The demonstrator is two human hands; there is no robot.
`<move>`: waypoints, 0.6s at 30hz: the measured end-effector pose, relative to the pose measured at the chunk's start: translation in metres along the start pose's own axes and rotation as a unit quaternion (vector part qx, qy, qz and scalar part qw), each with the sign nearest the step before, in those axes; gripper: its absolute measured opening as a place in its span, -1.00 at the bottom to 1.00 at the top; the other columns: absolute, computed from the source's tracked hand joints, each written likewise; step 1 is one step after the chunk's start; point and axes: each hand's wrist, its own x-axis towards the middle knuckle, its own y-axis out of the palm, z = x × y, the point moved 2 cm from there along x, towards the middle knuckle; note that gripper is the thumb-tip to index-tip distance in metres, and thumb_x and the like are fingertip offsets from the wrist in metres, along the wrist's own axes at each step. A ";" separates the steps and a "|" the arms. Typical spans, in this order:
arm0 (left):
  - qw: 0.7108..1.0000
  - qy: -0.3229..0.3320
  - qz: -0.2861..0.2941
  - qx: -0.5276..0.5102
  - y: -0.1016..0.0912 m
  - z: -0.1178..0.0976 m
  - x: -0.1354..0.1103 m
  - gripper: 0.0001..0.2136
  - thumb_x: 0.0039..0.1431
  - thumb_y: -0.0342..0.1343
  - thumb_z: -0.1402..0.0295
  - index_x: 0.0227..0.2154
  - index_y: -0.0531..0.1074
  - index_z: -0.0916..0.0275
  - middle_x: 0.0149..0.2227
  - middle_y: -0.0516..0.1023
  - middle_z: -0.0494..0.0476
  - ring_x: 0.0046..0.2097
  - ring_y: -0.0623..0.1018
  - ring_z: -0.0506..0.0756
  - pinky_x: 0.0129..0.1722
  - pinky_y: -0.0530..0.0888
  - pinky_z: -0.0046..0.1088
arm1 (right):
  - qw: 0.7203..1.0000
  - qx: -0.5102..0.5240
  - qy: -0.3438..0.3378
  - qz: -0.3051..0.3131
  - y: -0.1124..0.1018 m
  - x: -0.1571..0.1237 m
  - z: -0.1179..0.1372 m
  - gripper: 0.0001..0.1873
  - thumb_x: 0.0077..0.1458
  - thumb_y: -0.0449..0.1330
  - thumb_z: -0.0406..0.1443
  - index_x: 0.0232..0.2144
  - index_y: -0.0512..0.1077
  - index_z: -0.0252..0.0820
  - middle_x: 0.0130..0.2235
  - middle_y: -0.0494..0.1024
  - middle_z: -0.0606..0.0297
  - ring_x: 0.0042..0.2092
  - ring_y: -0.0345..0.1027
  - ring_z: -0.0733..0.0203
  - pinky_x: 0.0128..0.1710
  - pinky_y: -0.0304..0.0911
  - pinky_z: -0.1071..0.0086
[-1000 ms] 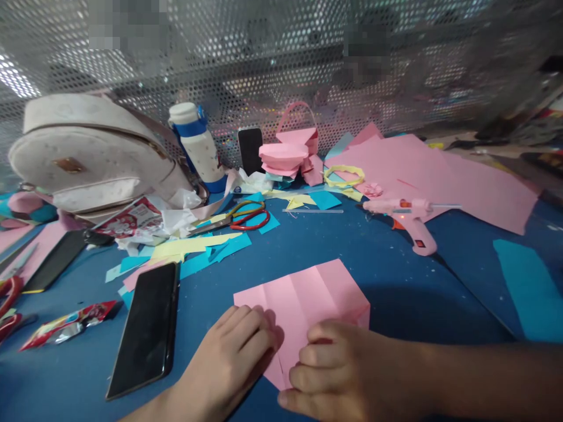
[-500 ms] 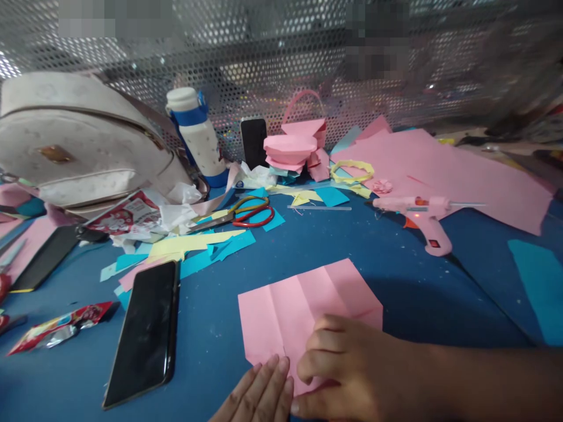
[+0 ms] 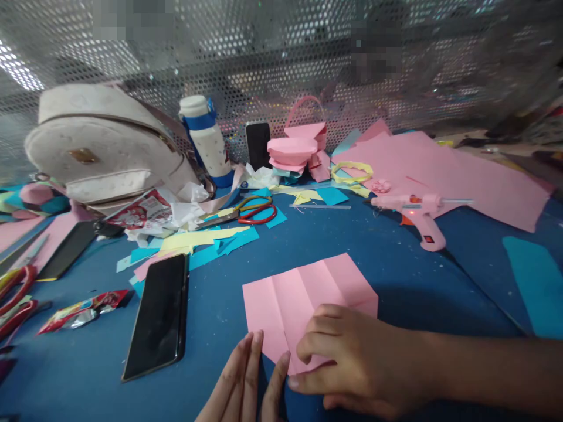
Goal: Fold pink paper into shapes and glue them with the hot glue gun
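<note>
On the blue worktop (image 3: 211, 316), creased pink paper (image 3: 288, 305) lies just ahead of the person, folds running away, the right hand (image 3: 352, 357) curled over its near edge, any pinch unclear, the left hand (image 3: 246, 381) spread at its near-left side.

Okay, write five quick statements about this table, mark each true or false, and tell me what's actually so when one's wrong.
1. The right hand rests on a creased pink paper sheet. True.
2. The sheet lies on a yellow cloth. False: it lies on the blue tabletop.
3. A pale pink plastic glue gun lies to the sheet's right. True.
4. The glue gun is held up in the air. False: it lies apart from the right hand and the left hand.
5. A cylindrical white-and-blue bottle stands beside a pale zippered backpack. True.
</note>
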 end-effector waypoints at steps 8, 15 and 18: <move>0.987 0.082 -0.051 -0.127 -0.010 0.017 0.030 -0.71 0.34 -0.11 0.46 -0.09 0.51 0.39 -0.02 0.60 0.19 0.04 0.55 0.10 0.32 0.09 -0.23 | 1.000 -0.017 -0.005 -0.009 0.001 -0.002 0.006 -0.68 0.26 0.08 -0.22 0.01 0.41 -0.19 -0.14 0.46 0.19 -0.17 0.24 0.14 -0.13 0.11 0.27; 0.986 0.070 0.019 -0.151 -0.006 0.039 0.039 -0.62 0.30 -0.09 0.34 0.04 0.42 0.45 0.11 0.48 0.31 0.15 0.46 0.21 0.13 0.38 -0.23 | 1.000 -0.012 -0.007 -0.002 0.002 0.000 0.004 -0.66 0.28 0.03 -0.23 0.05 0.39 -0.19 -0.14 0.46 0.21 -0.21 0.24 0.16 -0.19 0.08 0.27; 0.986 0.073 0.016 -0.151 -0.004 0.043 0.042 -0.64 0.28 -0.08 0.36 0.01 0.44 0.46 0.10 0.49 0.34 0.15 0.46 0.24 0.08 0.44 -0.20 | 1.000 -0.003 -0.011 -0.005 0.002 -0.001 0.002 -0.65 0.28 0.03 -0.24 0.05 0.39 -0.19 -0.13 0.46 0.22 -0.21 0.24 0.17 -0.18 0.08 0.27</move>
